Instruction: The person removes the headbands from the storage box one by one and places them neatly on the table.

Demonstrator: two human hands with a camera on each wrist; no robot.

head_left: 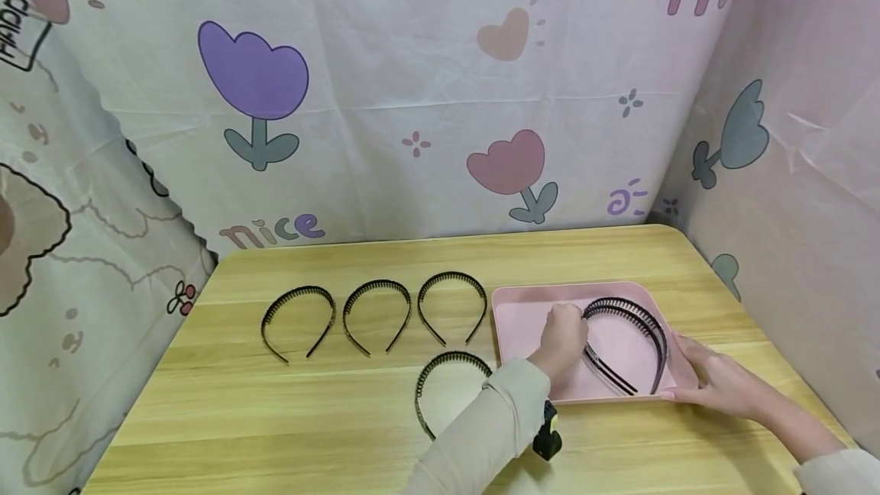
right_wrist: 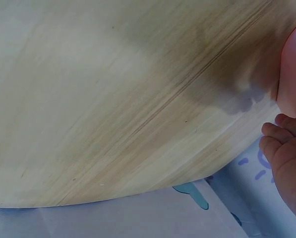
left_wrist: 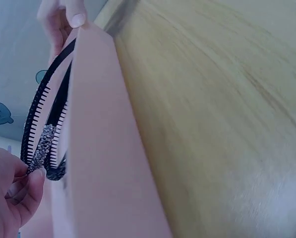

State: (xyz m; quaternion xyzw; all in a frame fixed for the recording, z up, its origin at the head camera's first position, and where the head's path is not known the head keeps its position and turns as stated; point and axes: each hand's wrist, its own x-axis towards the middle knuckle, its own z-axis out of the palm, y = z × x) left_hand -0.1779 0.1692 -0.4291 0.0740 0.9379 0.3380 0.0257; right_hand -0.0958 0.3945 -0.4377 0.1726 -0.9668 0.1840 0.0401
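Note:
A pink tray (head_left: 525, 315) stands on the table with two black toothed headbands in it, lying close together. My left hand (head_left: 565, 336) reaches into the tray and pinches one headband (left_wrist: 47, 134) by its glittery side between thumb and fingers. The other headband (left_wrist: 61, 101) lies right beside it, against the tray wall in the left wrist view. My right hand (head_left: 725, 382) holds the tray at its front right corner, thumb at the front rim and fingers along the right side. Only part of this hand (right_wrist: 291, 153) shows in the right wrist view, beside the pink wall.
Left of the tray, three black headbands lie in a back row: one at the left (head_left: 298, 292), one in the middle (head_left: 376, 285) and one nearest the tray (head_left: 451, 276). Another headband (head_left: 454, 356) lies in front, partly hidden by my left sleeve. A patterned curtain (head_left: 385, 189) hangs behind the wooden table (head_left: 241, 411).

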